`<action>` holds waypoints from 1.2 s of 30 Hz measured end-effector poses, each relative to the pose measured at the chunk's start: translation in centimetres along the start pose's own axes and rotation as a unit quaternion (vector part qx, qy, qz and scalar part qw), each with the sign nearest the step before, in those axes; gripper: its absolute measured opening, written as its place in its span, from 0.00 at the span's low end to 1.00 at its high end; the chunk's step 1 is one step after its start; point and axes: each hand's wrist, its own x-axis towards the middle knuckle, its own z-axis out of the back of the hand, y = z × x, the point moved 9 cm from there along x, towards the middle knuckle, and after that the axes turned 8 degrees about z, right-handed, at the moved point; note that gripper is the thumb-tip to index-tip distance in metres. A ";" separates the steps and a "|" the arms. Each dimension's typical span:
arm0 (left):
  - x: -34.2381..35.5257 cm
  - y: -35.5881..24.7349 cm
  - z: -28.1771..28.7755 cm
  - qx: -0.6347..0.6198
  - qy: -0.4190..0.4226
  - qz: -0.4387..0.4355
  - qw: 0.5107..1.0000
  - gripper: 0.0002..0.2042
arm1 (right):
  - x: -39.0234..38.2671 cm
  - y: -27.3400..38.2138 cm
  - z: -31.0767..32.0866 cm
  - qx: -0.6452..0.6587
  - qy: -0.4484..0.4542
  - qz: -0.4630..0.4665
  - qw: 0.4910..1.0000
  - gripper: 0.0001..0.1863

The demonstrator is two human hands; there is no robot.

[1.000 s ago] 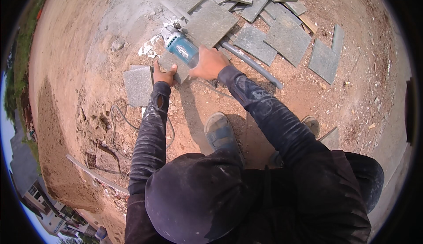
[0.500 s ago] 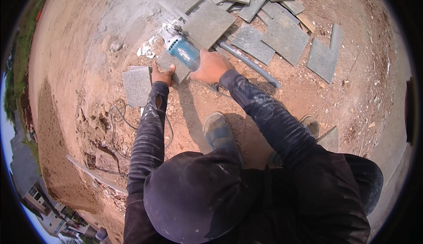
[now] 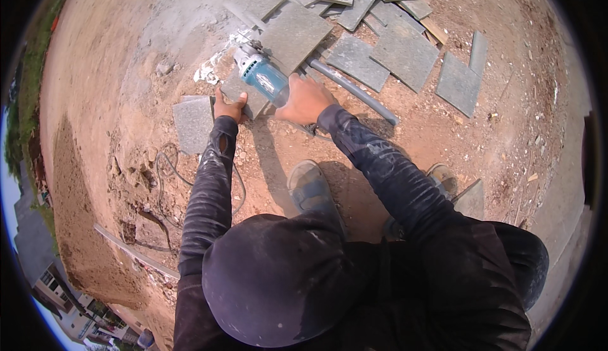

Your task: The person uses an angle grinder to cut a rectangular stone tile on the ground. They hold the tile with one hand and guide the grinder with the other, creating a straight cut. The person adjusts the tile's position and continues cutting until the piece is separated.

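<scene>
My right hand (image 3: pixel 304 101) is wrapped round the rear of a teal angle grinder (image 3: pixel 267 81). The tool's silver head points away from me and to the left; its disc is hard to make out. Beneath the grinder lies a small grey stone tile (image 3: pixel 255 104). My left hand (image 3: pixel 228 106) grips this tile's near left side, thumb toward the grinder. Another grey tile (image 3: pixel 192 125) sits on the ground just left of that hand. Beyond the grinder rests a larger stone slab (image 3: pixel 296 37).
Several grey slabs (image 3: pixel 405 56) lie loosely piled at the far right. A grey pipe (image 3: pixel 354 90) runs beside the large slab. A thin cable (image 3: pixel 183 177) loops over the dirt near my left forearm. White scraps (image 3: pixel 208 71) and pale dust lie past the tile. My sandalled foot (image 3: pixel 309 183) stands close behind.
The grinder has shifted slightly right and toward me over the small tile, with my right hand on it. My left hand keeps its hold. The whole view has slid a little.
</scene>
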 end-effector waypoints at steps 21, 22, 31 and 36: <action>0.6 0.5 -0.5 -0.016 0.022 -0.007 1.000 0.43 | -2.1 -1.2 -0.2 0.010 0.013 -0.009 1.000 0.39; 0.8 0.5 -0.3 -0.015 0.022 -0.008 1.000 0.43 | -2.2 -1.1 -0.2 0.015 0.017 -0.010 1.000 0.39; 0.0 0.1 -0.7 -0.037 0.024 0.027 0.999 0.44 | -3.4 -1.5 0.0 0.009 0.014 0.003 1.000 0.38; -0.2 0.1 -0.4 -0.032 0.015 0.023 0.999 0.34 | -4.3 -1.4 0.3 0.007 0.008 -0.003 1.000 0.36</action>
